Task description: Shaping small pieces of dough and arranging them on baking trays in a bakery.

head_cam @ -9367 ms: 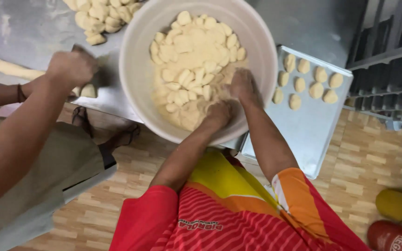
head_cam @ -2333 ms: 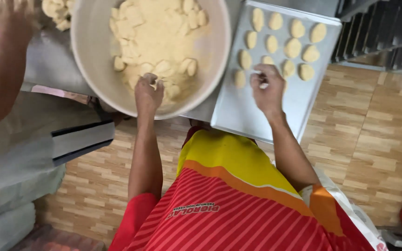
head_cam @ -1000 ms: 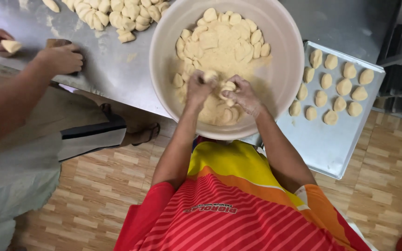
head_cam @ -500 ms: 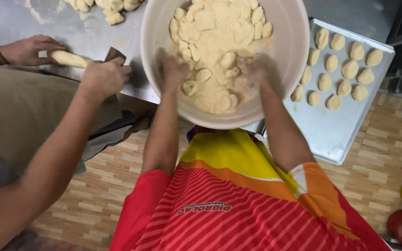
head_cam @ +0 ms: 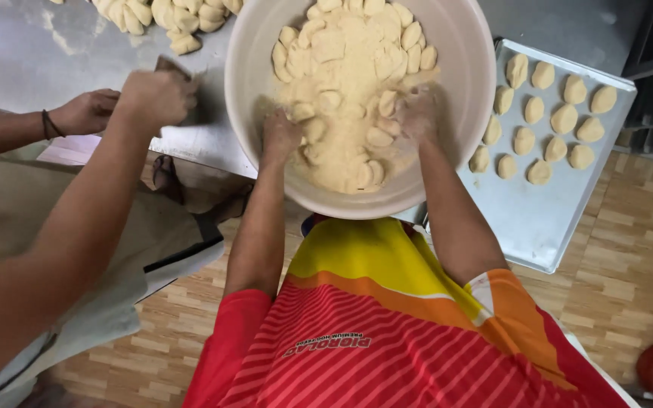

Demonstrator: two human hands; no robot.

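the steel table (head_cam: 54,53) carries everything else, and the big white bowl (head_cam: 462,83) standing at its near edge is the landmark here. the bowl is heaped with pale, floury dough pieces (head_cam: 349,68), cut into small lumps that cover most of its floor. to the right of the bowl, just beside its rim, lies a metal baking tray (head_cam: 546,219) with a cluster of shaped dough rounds (head_cam: 546,113) set in rows at its far end. beyond the bowl's left rim, at the far edge of the table, sits a pile of cut dough chunks (head_cam: 168,15).

both of the person's hands are down inside the bowl. the left hand (head_cam: 280,136) is pressed into the dough near the bowl's left wall, fingers curled into the pieces. the right hand (head_cam: 419,115) is blurred; it lies on the dough near the right wall, but whether it grips a piece cannot be told.

left of the bowl, a co-worker's hand (head_cam: 156,97) clenches a dark scraper (head_cam: 174,68) on the table, with their other hand (head_cam: 85,112) further left.
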